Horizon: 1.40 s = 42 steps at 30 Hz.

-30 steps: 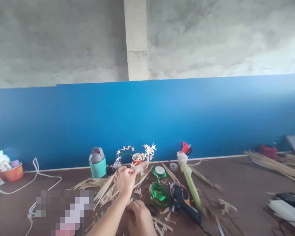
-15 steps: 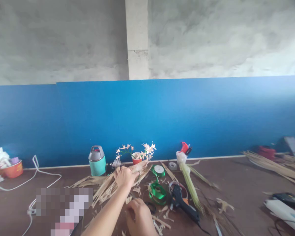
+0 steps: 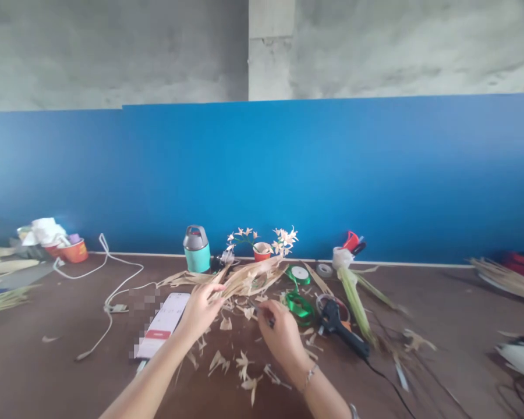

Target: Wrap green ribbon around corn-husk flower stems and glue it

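A spread of dry corn husks (image 3: 255, 276) lies across the middle of the table. My left hand (image 3: 201, 308) is at its near left edge, fingers apart, with nothing visible between them. To the right, my right hand (image 3: 279, 331) is closed around small scissors (image 3: 271, 321); a dark handle loop and a thin tip show by the fingers, the rest hidden. Husk scraps and small cut flower shapes (image 3: 243, 365) lie between and below the hands. Behind the husks stands a red cup (image 3: 262, 251) flanked by pale husk flowers (image 3: 285, 240).
Right of my hands are green ribbon (image 3: 300, 308), a ribbon spool (image 3: 299, 273), and a black glue gun (image 3: 343, 329) with a cord. A phone (image 3: 163, 326) lies left, near a white cable (image 3: 113, 297). A teal bottle (image 3: 197, 256) stands behind. Green fibre stalks (image 3: 358, 302) lie right.
My left hand has drawn back from on top of the husks to their near edge. My right hand has moved forward and now holds the scissors. The view has tilted down and shifted left.
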### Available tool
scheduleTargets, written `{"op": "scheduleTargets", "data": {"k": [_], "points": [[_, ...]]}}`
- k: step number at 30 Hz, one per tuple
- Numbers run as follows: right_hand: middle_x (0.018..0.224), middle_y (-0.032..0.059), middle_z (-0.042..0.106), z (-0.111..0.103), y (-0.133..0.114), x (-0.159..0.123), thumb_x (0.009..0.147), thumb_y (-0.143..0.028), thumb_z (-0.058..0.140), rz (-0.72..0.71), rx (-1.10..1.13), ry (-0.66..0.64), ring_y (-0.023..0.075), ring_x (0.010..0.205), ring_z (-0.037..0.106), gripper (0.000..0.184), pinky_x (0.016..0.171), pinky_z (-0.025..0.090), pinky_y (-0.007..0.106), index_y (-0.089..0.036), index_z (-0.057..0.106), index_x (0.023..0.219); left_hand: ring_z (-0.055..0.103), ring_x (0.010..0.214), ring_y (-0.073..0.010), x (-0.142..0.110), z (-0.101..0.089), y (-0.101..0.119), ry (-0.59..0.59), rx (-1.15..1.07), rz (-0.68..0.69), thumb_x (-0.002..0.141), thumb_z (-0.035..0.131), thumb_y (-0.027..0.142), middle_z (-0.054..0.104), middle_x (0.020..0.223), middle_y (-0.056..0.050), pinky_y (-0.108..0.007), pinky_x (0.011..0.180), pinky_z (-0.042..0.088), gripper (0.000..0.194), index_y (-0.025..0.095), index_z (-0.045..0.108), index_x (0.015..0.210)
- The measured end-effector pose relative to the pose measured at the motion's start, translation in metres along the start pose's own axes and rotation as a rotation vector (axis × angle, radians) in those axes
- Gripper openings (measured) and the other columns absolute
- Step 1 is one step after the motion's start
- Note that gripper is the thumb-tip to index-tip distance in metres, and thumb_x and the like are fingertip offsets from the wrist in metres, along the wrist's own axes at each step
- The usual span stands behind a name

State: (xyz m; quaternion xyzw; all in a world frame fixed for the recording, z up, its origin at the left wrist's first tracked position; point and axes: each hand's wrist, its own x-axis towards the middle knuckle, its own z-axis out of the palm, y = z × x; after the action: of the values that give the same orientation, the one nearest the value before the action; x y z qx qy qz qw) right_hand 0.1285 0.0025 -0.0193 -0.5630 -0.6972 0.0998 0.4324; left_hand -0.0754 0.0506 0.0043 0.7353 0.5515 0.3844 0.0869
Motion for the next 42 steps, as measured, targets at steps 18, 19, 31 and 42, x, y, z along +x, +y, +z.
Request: {"op": "scheduleTargets", "data": {"k": [18, 19, 31, 42], "points": [[0.077, 0.0033, 0.062, 0.001, -0.01, -0.015, 0.056, -0.003, 0.053, -0.154, -0.011, -0.332, 0.0211, 0.081, 0.055, 0.019, 0.075, 0.041, 0.032, -0.02, 0.062, 0.056, 0.064, 0.085, -0.0237, -0.036, 0.022, -0.009, 0.066, -0.23, 0.089, 0.079, 0.05, 0.025, 0.07, 0.084, -0.007, -0.036, 0.079, 0.05, 0.017, 0.023, 0.068, 0.081], [0.075, 0.0029, 0.061, 0.002, -0.011, -0.013, 0.058, -0.004, 0.053, -0.118, 0.044, -0.267, 0.0203, 0.08, 0.055, 0.018, 0.075, 0.041, 0.031, -0.02, 0.061, 0.056, 0.064, 0.086, -0.0241, -0.036, 0.023, -0.008, 0.051, -0.278, 0.055, 0.078, 0.052, 0.026, 0.071, 0.085, -0.007, -0.036, 0.08, 0.05, 0.017, 0.023, 0.068, 0.081], [0.071, 0.0009, 0.056, 0.002, -0.01, -0.004, 0.065, -0.004, 0.051, 0.015, 0.4, 0.062, 0.0158, 0.069, 0.054, 0.015, 0.064, 0.044, 0.025, -0.019, 0.054, 0.061, 0.063, 0.066, -0.0178, -0.038, 0.028, 0.061, -0.312, -1.009, -0.556, 0.06, 0.073, 0.035, 0.067, 0.064, 0.002, -0.026, 0.061, 0.047, 0.022, 0.018, 0.063, 0.07], [0.078, 0.003, 0.055, 0.0, -0.004, -0.003, 0.074, -0.009, 0.05, -0.023, 0.271, 0.076, 0.0181, 0.078, 0.054, 0.012, 0.072, 0.044, 0.028, -0.019, 0.054, 0.068, 0.065, 0.063, -0.0182, -0.032, 0.05, 0.062, -0.203, -1.448, -0.77, 0.062, 0.075, 0.035, 0.069, 0.067, -0.002, -0.028, 0.061, 0.049, 0.023, 0.017, 0.066, 0.073]]}}
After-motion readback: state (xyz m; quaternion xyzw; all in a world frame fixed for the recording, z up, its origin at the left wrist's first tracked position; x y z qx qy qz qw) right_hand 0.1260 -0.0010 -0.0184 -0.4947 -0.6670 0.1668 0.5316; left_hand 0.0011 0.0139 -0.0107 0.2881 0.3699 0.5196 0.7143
